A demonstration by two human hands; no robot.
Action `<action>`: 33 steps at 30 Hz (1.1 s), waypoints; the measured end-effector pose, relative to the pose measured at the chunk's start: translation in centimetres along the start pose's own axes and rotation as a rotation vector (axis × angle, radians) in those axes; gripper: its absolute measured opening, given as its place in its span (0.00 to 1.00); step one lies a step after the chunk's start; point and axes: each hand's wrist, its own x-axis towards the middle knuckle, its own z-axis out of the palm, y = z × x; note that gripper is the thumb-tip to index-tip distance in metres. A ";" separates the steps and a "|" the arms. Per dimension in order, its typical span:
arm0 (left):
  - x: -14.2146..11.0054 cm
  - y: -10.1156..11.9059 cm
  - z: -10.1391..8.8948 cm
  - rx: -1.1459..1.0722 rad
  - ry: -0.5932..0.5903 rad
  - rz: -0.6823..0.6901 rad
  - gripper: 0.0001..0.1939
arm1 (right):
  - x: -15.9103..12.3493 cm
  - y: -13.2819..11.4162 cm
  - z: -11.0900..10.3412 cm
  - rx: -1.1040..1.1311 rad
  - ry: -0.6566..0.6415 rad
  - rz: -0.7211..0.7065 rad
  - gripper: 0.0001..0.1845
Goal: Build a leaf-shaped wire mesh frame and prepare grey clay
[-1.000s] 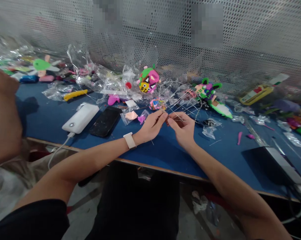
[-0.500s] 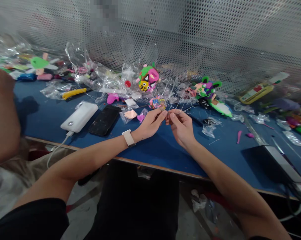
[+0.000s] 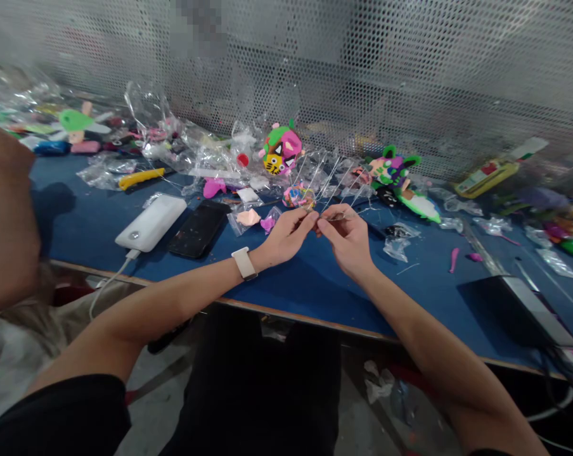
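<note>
Over the blue table, my left hand (image 3: 289, 235) and my right hand (image 3: 349, 242) meet, thumbs and fingertips pinched close together. Several thin, silvery wires (image 3: 333, 176) fan up and away from between the fingers. Where the wires join is hidden by the fingertips. Just beyond my left fingers lies a small multicoloured clay lump (image 3: 296, 196), mostly pink and blue. Behind it stands a round clay cat head (image 3: 281, 151) in pink, green and yellow. A green-eared clay figure (image 3: 395, 168) sits beyond my right hand.
Left of my hands lie a black phone (image 3: 199, 228), a white power bank (image 3: 152, 221) with a cable, and a yellow cutter (image 3: 141, 178). Clear bags and clay pieces line the perforated metal panel (image 3: 315, 69). A dark box (image 3: 519, 310) stands at right. Another person's arm (image 3: 6, 221) is at far left.
My right hand has shifted slightly, its thumb now nearer the left fingertips. The wires have swung a little. My left hand has hardly moved.
</note>
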 end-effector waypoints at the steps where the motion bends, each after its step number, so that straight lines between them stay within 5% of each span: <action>1: 0.0 -0.1 0.0 -0.010 -0.001 -0.017 0.28 | 0.0 -0.1 0.0 -0.012 -0.003 -0.001 0.20; 15: -0.1 -0.8 0.2 -0.104 0.003 -0.075 0.31 | 0.7 -1.5 -0.8 -0.034 -0.100 -0.029 0.23; 33: 0.1 -0.6 0.3 -0.019 0.080 -0.063 0.28 | 0.6 -1.1 -0.3 -0.139 0.061 -0.046 0.17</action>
